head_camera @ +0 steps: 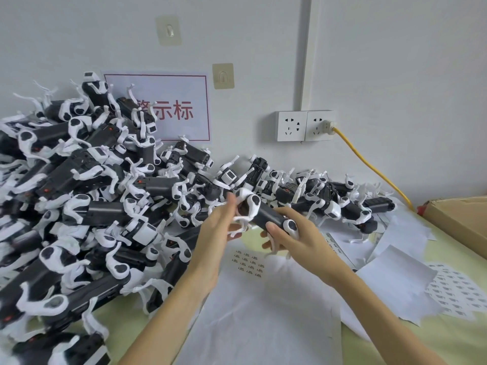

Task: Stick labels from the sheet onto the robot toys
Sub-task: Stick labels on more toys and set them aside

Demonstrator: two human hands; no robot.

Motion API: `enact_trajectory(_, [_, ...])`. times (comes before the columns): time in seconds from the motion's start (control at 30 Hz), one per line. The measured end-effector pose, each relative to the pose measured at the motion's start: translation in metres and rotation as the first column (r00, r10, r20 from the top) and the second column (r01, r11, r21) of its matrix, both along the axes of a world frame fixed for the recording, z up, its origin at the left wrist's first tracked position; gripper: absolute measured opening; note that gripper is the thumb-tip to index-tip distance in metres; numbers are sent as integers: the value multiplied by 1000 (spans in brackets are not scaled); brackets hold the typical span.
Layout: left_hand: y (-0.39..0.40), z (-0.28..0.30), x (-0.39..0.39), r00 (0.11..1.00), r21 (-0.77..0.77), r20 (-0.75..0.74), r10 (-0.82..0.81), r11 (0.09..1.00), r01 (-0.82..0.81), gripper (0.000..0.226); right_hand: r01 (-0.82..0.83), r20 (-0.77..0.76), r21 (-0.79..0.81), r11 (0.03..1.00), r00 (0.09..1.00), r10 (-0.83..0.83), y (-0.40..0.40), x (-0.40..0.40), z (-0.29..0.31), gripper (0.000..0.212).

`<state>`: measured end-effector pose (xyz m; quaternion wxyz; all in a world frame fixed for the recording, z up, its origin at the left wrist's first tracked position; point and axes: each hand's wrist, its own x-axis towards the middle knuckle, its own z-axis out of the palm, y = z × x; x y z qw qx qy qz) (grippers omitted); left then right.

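Observation:
A black-and-white robot dog toy (266, 214) is held in the air above the table's middle. My right hand (292, 238) grips its rear body from below, fingers curled round it. My left hand (224, 225) is at the toy's front end, fingers straight and blurred, touching the white leg area. Below the hands lies the label sheet (249, 263) with a few small printed labels left on white backing paper.
A large heap of robot dog toys (79, 196) fills the left and runs along the wall to the right. Loose paper sheets (395, 275) and another label sheet (456, 293) lie at right. A cardboard box (458, 214), wall sockets (305, 126) and a yellow cable (369, 164) stand behind.

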<state>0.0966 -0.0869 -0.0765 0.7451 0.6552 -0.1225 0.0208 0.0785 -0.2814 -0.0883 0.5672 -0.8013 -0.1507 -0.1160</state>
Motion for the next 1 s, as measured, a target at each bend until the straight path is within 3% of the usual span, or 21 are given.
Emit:
enact_trajectory(0.03, [1,0,0,999,71,37,-4,997,2,62,-18,-15,31,999,1000,19,0,-2,0,22])
enact_trajectory(0.23, [14,7,2,998,111,35,-60,992,56,60,-132,-108,148,980,983,148,-12,-2,5,37])
enact_trajectory(0.3, [14,3,3,996,115,45,-74,991,68,53,-139,-93,98,985,985,148,-17,0,3,43])
enact_trajectory(0.37, [17,-1,7,988,118,69,-140,984,132,48,-111,-9,-4,994,994,111,-20,0,2,61])
enact_trajectory(0.43, [22,-3,10,960,229,182,-211,959,167,60,-44,143,-126,991,988,62,-22,2,1,84])
enact_trajectory(0.53, [25,-6,12,872,510,445,-204,858,-60,75,173,380,-343,923,924,-32,-23,7,0,103])
enact_trajectory(0.63, [22,-8,10,796,576,573,-194,787,-223,75,291,506,-371,882,860,-71,-21,11,-3,107])
enact_trajectory(0.77, [23,-7,12,799,518,571,-190,838,-171,72,262,468,-298,918,878,-99,-26,13,-1,108])
enact_trajectory(0.9, [20,-3,7,894,234,420,-155,970,58,57,97,245,-81,992,967,-75,-22,6,2,106])
enact_trajectory(1.0, [17,1,6,960,48,275,-50,998,38,40,66,139,89,994,987,-78,-9,1,2,86])
